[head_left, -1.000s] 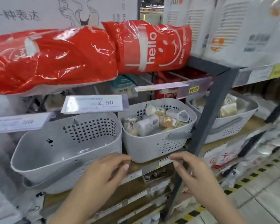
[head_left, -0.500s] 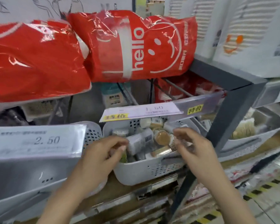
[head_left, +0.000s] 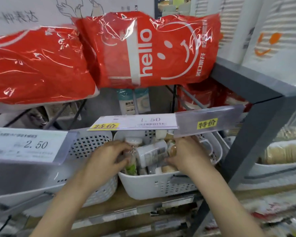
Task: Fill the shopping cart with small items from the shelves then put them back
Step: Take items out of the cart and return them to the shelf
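Presently both hands work inside the white basket (head_left: pixel 154 186): left hand (head_left: pixel 108 159) pinches a green-labelled bottle (head_left: pixel 132 154), right hand (head_left: pixel 186 154) curls on the white barcoded bottle (head_left: pixel 151 153). Advise lifting straight up; the 1.50 price tag (head_left: pixel 135 123) overhangs the basket, red hello packs (head_left: pixel 149 50) above that

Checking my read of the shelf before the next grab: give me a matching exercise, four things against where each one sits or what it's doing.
Things:
1. red hello bag
2. 2.50 price tag
3. left hand
4. white bottle with barcode

Places or states:
A. lying in the middle white basket, between both hands
B. on the shelf above the baskets
C. in front of the left basket
D. reaching into the middle basket at a clear tube

Pairs: 1-B, 2-C, 3-D, 4-A
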Motion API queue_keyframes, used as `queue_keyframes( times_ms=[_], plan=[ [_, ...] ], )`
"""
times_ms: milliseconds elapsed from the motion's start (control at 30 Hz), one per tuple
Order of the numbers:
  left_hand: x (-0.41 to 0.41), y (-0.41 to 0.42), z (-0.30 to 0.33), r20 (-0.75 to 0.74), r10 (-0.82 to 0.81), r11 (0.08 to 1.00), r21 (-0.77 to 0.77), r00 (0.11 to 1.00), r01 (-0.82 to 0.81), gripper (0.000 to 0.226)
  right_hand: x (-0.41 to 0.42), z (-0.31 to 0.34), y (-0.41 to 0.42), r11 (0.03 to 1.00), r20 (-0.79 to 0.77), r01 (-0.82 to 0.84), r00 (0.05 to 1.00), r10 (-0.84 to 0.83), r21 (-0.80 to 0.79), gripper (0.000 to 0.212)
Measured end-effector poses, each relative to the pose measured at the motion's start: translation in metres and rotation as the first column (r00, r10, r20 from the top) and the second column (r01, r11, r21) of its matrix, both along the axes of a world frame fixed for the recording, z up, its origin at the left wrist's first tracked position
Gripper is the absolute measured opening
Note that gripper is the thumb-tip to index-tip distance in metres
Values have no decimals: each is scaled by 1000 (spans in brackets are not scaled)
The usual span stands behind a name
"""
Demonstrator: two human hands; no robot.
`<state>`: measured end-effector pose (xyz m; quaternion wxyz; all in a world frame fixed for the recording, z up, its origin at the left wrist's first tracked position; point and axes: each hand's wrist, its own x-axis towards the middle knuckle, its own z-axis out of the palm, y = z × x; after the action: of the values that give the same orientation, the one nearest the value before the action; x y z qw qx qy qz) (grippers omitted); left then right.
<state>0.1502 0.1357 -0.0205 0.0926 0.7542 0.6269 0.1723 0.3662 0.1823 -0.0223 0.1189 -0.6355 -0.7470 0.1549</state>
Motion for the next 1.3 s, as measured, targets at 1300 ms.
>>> queue_keyframes(
  times_ms=[1300],
  plan=[
    [54, -57, -1, 752, 40, 908, 249, 658, -338, 61, 31, -12, -28, 931, -734, -281, 578, 357, 232, 53]
  ],
)
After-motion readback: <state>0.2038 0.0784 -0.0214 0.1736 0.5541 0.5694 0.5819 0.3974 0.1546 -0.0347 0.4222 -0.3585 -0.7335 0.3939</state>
